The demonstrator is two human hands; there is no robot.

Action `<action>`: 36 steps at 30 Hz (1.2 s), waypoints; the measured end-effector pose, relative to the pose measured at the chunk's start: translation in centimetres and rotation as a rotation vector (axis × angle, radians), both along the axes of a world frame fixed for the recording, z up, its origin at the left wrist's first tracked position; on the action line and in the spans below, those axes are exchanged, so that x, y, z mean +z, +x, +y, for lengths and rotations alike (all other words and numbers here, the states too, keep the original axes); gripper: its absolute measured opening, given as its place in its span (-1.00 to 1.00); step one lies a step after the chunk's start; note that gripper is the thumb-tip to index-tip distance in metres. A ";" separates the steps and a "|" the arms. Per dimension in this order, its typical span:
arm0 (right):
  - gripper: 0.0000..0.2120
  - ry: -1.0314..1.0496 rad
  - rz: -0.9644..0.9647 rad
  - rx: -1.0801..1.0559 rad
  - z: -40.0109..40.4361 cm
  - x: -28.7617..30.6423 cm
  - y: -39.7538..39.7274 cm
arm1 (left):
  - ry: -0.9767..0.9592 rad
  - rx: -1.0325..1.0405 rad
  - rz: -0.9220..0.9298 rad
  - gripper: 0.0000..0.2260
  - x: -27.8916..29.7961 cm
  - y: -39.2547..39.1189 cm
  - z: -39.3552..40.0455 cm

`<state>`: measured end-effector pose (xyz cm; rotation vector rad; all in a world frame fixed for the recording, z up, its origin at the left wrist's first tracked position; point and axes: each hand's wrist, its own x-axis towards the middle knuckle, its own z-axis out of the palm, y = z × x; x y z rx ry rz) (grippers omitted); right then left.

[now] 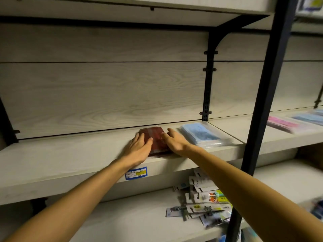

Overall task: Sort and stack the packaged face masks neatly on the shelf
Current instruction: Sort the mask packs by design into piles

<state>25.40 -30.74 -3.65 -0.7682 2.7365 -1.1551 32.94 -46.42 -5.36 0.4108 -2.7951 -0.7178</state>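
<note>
A dark red pack of face masks (pixel 156 137) lies flat on the middle shelf (pixel 70 154). My left hand (pixel 139 148) rests on the pack's left side with fingers straight and spread. On the pack's right edge lies my right hand (pixel 174 141), its fingers also extended. Just to the right sits a stack of light blue mask packs (pixel 201 132) in clear wrap, apart from my right hand.
A black upright post (pixel 262 102) stands in front at the right. Beyond it lie pink mask packs (pixel 286 125) and more blue packs (pixel 309 117). A jumble of hanging-card packages (pixel 204 201) covers the lower shelf. A blue price label (pixel 136 173) is on the shelf edge.
</note>
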 end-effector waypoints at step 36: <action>-0.43 0.549 0.507 -0.161 50.7 0.0 -2.2 | -0.607 -0.447 0.072 -0.48 4.3 -3.5 43.5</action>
